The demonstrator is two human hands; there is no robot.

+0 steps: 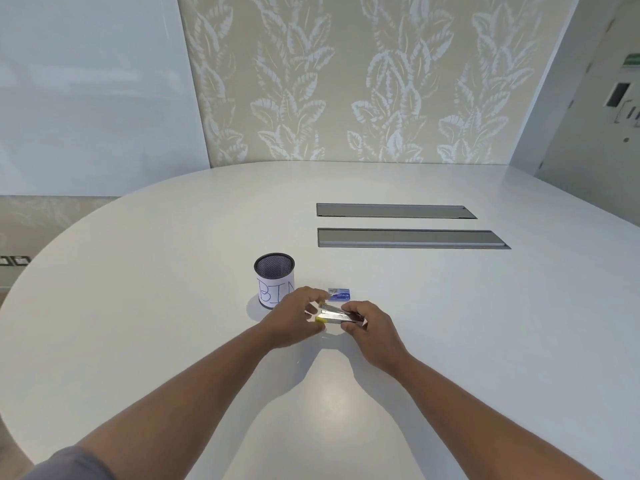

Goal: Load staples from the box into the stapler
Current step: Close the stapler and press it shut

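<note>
A small silver stapler point(335, 315) with yellow ends is held just above the white table, its top arm swung up so the two parts gape at the left end. My right hand point(367, 326) grips its right end. My left hand point(294, 315) pinches the yellow left end with curled fingers. A small blue staple box point(340, 294) lies on the table just behind the stapler, its tray slid out a little at the left. Whether staples sit in the stapler is hidden.
A black mesh cup point(274, 279) wrapped in paper marked "BIN" stands left of the box, close behind my left hand. Two grey cable hatches point(408, 238) are set into the white table point(173, 323) farther back right. A patterned wall rises behind the table.
</note>
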